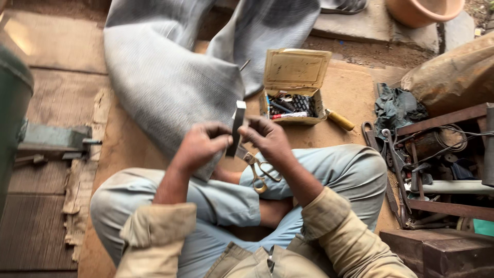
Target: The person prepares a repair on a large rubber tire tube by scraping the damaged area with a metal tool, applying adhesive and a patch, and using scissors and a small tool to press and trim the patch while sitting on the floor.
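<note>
I sit cross-legged on the ground. My left hand [204, 144] and my right hand [266, 137] both pinch a narrow dark strip of rubber [237, 123], held upright between them. A pair of scissors [259, 171] with brass-coloured handles hangs below my right hand, over my lap; whether its fingers hold it I cannot tell. A large grey rubber inner tube [164, 77] lies spread on the ground just beyond my hands.
An open cardboard box [295, 77] of small tools and pens sits behind my hands, a yellow-handled tool [339, 120] beside it. A rusty metal rack [442, 170] with tools stands at right, a clay pot [424, 10] at top right.
</note>
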